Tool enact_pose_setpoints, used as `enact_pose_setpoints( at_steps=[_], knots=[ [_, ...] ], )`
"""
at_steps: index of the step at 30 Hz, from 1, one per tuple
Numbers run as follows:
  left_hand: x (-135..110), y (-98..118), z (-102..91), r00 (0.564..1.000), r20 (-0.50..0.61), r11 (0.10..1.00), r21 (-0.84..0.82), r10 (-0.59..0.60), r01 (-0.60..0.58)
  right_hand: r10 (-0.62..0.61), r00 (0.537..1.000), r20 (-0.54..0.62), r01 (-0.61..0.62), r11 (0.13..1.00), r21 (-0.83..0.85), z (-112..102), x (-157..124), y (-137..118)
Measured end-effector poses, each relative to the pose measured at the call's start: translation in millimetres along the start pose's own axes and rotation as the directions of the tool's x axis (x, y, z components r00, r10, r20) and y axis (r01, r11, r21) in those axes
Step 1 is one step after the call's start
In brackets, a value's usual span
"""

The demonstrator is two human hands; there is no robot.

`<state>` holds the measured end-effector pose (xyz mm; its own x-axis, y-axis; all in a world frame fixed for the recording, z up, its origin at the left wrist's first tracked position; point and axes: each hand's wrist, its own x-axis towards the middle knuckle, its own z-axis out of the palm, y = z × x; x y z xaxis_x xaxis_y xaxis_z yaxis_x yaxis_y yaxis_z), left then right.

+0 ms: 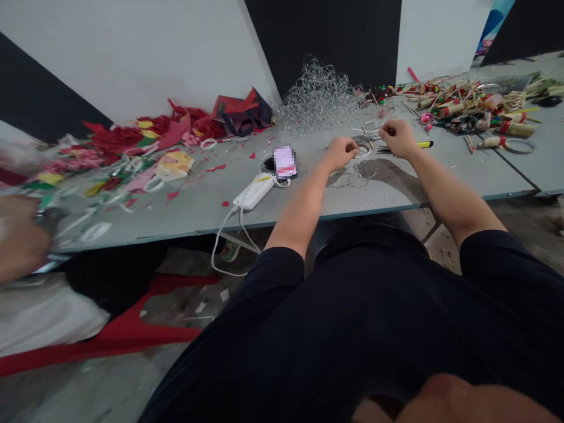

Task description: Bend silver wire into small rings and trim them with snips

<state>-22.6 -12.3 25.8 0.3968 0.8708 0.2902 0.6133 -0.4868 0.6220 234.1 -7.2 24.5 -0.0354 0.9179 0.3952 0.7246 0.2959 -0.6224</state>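
My left hand [340,153] rests on the grey table [185,205] with its fingers curled round thin silver wire [365,141]. My right hand [398,137] is closed in a pinch on the other end of the same wire, a short way to the right. A small coil of wire lies on the table between and just below the hands. A yellow-handled tool [418,144] lies right of my right hand, touching nothing I can make out.
A big tangle of wire loops [318,97] sits behind the hands. A white power bank [254,191] with cables and a phone [284,163] lie left. Red paper scraps [145,132] cover the far left. Bamboo sticks and craft pieces [476,106] pile right. Another person's blurred hand [20,238] is at the left edge.
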Motion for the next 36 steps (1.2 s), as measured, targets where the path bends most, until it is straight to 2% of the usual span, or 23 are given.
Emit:
enact_pose_setpoints(
  at_steps=[3, 6, 9, 15, 18, 21, 24, 31, 36],
  knots=[
    [10, -20, 4.5, 0.998, -0.057, 1.0, -0.03, 0.004, -0.006, 0.005, 1.0, 0.014, -0.004, 0.999, -0.031, -2, -2, -1],
    [12, -27, 4.1, 0.993, -0.116, 0.999, -0.031, -0.013, 0.01, 0.007, 0.999, 0.033, -0.006, 0.999, -0.037, -1, -4, -1],
    [5, -19, -0.2, 0.987, -0.161, 0.999, -0.04, -0.022, 0.015, -0.005, 0.998, 0.057, 0.008, 0.998, -0.055, 1, -5, -1],
    [-12, 3, -4.0, 0.978, -0.201, 0.996, -0.061, 0.05, -0.064, -0.016, 0.993, 0.117, 0.023, 0.998, -0.054, 5, -9, -9],
    [-11, 2, -2.0, 0.972, -0.236, 0.996, -0.079, 0.012, -0.032, 0.0, 0.992, 0.129, 0.005, 0.999, -0.038, 7, -9, -10],
    [-4, -5, 0.1, 0.962, -0.27, 0.991, -0.136, -0.035, -0.003, -0.005, 0.996, 0.091, 0.01, 0.998, -0.056, 5, -9, -8],
    [2, -9, 1.4, 0.967, -0.252, 0.98, -0.197, -0.029, -0.022, -0.021, 0.996, 0.089, 0.031, 0.994, -0.109, 1, -10, -7],
    [-1, -1, 4.9, 0.994, -0.07, 0.956, -0.289, -0.083, 0.059, -0.138, 0.98, 0.144, 0.164, 0.969, -0.186, 1, -14, -13],
    [6, -14, 12.4, 0.995, -0.06, 0.943, -0.327, -0.082, 0.058, -0.216, 0.96, 0.176, 0.252, 0.943, -0.218, 13, -11, -19]
  ],
)
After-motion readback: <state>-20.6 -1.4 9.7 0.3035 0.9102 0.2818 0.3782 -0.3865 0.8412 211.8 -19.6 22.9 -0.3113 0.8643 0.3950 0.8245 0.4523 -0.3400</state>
